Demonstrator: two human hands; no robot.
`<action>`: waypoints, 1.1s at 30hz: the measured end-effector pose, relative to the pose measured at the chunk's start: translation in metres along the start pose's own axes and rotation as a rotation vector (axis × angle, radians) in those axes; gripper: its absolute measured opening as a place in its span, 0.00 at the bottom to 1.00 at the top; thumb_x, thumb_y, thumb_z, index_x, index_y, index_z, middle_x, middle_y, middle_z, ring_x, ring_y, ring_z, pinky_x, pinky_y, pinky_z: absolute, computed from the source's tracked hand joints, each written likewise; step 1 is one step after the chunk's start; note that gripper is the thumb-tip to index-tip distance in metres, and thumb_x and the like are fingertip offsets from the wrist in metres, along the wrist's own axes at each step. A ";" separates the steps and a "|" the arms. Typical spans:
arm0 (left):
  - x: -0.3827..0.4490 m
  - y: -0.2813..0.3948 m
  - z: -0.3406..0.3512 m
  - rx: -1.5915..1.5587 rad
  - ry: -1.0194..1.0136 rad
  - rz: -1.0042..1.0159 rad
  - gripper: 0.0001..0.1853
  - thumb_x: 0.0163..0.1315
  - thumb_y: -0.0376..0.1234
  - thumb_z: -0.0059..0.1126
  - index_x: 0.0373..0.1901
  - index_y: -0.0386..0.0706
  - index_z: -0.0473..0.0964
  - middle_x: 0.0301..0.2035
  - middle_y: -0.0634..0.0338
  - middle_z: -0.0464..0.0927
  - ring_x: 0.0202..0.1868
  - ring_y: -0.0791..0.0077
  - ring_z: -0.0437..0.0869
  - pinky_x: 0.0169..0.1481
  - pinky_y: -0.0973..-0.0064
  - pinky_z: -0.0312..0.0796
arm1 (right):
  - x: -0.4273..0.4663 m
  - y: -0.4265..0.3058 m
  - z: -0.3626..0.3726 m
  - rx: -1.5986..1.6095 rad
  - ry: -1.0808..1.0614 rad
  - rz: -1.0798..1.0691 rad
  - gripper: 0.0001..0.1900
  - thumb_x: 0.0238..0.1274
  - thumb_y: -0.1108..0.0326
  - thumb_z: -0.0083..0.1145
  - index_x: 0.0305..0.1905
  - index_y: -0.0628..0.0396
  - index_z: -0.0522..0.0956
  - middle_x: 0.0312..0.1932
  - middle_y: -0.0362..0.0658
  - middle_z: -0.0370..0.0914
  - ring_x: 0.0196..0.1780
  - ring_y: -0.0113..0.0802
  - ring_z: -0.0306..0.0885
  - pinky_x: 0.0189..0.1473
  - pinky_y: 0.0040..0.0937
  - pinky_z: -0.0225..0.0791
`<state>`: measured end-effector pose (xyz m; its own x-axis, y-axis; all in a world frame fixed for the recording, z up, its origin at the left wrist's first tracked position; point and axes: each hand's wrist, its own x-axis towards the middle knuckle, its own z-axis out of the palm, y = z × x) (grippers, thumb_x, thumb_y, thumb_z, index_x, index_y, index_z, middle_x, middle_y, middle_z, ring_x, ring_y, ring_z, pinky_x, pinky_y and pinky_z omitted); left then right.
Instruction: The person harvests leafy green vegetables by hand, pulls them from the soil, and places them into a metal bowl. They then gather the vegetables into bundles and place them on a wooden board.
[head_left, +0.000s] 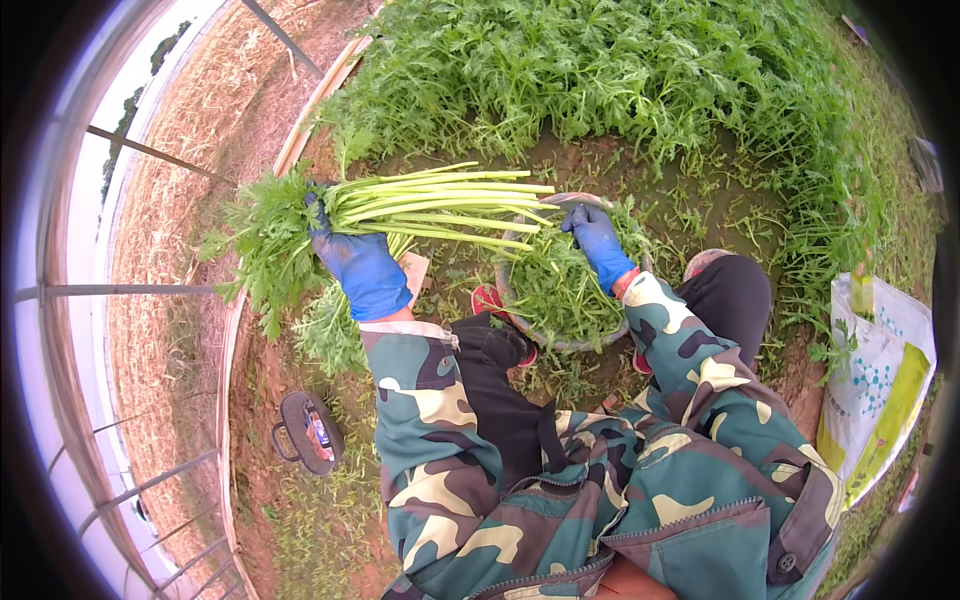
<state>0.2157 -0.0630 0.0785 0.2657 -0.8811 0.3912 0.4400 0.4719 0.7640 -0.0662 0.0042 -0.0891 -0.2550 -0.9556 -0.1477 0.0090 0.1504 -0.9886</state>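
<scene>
My left hand (364, 270), in a blue glove, grips a bunch of leafy greens (442, 202) that look like crown daisy. Their pale cut stems point right and the feathery leaves hang out to the left. My right hand (600, 244), also gloved in blue, is over the right rim of a round basin (589, 345), just right of the stem ends. Its fingers are curled; whether anything is between them is hidden. Loose green trimmings (566, 292) fill the basin between my feet. More cut greens (330, 330) lie below my left hand, beside a pale flat piece (415, 274).
A dense stand of the same greens (600, 67) grows ahead. A dark handled container (307, 435) holding a labelled item sits at left. A printed white and yellow-green sack (870, 390) stands at right. Metal poles (135, 289) and a pale border edge (229, 360) run along the left.
</scene>
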 end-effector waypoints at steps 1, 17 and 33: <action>0.001 -0.001 -0.002 -0.042 0.025 -0.010 0.16 0.67 0.31 0.51 0.55 0.38 0.68 0.46 0.57 0.77 0.44 0.71 0.79 0.53 0.74 0.74 | 0.000 0.010 -0.012 0.033 -0.001 0.068 0.12 0.67 0.64 0.45 0.40 0.60 0.77 0.27 0.46 0.78 0.32 0.28 0.73 0.37 0.31 0.67; -0.002 -0.009 0.022 -0.722 -0.398 -0.593 0.22 0.65 0.35 0.53 0.56 0.29 0.66 0.41 0.53 0.76 0.44 0.64 0.78 0.57 0.60 0.73 | -0.001 -0.140 0.026 0.347 -0.957 0.000 0.26 0.73 0.49 0.37 0.61 0.58 0.70 0.59 0.45 0.72 0.58 0.30 0.71 0.59 0.33 0.66; -0.010 -0.004 0.045 -0.408 -0.253 -0.547 0.27 0.60 0.26 0.55 0.63 0.36 0.62 0.52 0.46 0.75 0.55 0.53 0.77 0.54 0.60 0.76 | -0.065 -0.099 0.019 0.149 -0.725 -0.205 0.24 0.72 0.55 0.43 0.60 0.65 0.69 0.47 0.45 0.78 0.48 0.26 0.71 0.55 0.25 0.65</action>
<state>0.1726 -0.0572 0.0941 -0.2685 -0.9512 0.1523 0.7510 -0.1076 0.6515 -0.0317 0.0465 0.0180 0.4321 -0.8953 0.1078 0.1735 -0.0347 -0.9842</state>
